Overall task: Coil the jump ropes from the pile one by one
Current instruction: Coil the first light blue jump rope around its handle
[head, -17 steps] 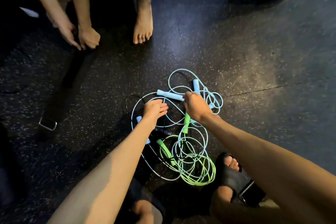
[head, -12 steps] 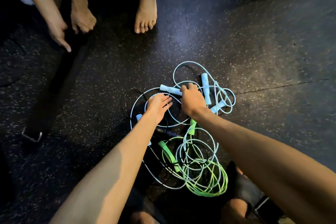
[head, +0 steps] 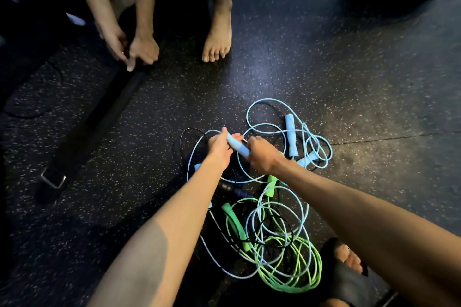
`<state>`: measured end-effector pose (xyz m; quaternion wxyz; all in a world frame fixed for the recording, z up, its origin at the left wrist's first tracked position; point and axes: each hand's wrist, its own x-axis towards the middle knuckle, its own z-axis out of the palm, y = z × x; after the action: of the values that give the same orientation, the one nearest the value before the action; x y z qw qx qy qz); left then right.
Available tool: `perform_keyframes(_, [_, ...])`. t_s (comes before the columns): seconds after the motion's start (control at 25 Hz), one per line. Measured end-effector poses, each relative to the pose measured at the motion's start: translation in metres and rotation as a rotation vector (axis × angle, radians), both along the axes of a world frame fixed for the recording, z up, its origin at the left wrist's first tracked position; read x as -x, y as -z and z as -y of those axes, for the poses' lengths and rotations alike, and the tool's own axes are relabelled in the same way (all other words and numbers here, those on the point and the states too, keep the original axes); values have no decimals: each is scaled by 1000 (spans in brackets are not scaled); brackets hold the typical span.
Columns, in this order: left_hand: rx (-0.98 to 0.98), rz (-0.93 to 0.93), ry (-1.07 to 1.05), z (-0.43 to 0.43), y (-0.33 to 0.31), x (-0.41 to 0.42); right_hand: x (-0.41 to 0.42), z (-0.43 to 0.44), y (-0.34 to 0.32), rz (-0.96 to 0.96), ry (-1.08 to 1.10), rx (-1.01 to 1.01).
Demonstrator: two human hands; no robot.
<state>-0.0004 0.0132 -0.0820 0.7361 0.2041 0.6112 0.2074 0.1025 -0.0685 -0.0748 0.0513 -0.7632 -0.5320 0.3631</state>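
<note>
A tangled pile of jump ropes (head: 269,209) lies on the dark speckled floor: light blue, green and black cords mixed together. Both hands hold one light blue handle (head: 237,145) lifted above the pile. My left hand (head: 220,148) grips its far end. At its near end sits my right hand (head: 263,157), fingers curled round it. A second light blue handle (head: 290,134) lies to the right on the floor. Two green handles (head: 235,225) lie nearer me, beside a green coil (head: 291,264).
Another person crouches at the top left, both hands (head: 132,47) on a black strap (head: 94,127) that ends in a metal buckle (head: 53,179). That person's bare foot (head: 217,37) stands beyond the pile. My sandalled foot (head: 346,269) is at the lower right.
My hands have lifted a light blue handle off the pile and both now hold it. The other person's hands have come together on the strap.
</note>
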Motion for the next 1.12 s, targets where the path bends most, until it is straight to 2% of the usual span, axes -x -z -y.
perform_keyframes(0.12, [-68,-79,-67,-2,-36,2,7,8,-38,-109,-52,-5])
perform_keyframes(0.2, [-102,-103,14,-5,-69,10,9,11,-65,-115,-63,-35])
perform_keyframes(0.32, [-187,-109,244,4,-123,32,11,14,-103,20,52,-171])
perform_keyframes(0.4, [-271,-120,420,18,-153,44,15,21,-129,44,109,-252])
perform_keyframes(0.56, [-411,-62,728,51,-219,63,34,43,-176,34,-33,-297])
perform_keyframes(0.68, [-523,1,882,72,-267,76,41,61,-213,41,-105,-355])
perform_keyframes(0.8, [-654,-12,893,85,-300,93,39,77,-256,17,-88,-408])
perform_keyframes(0.96, [-971,-92,857,95,-322,111,36,92,-313,-41,26,-532])
perform_keyframes(1.12, [-970,22,747,103,-333,112,38,110,-338,-71,85,-686])
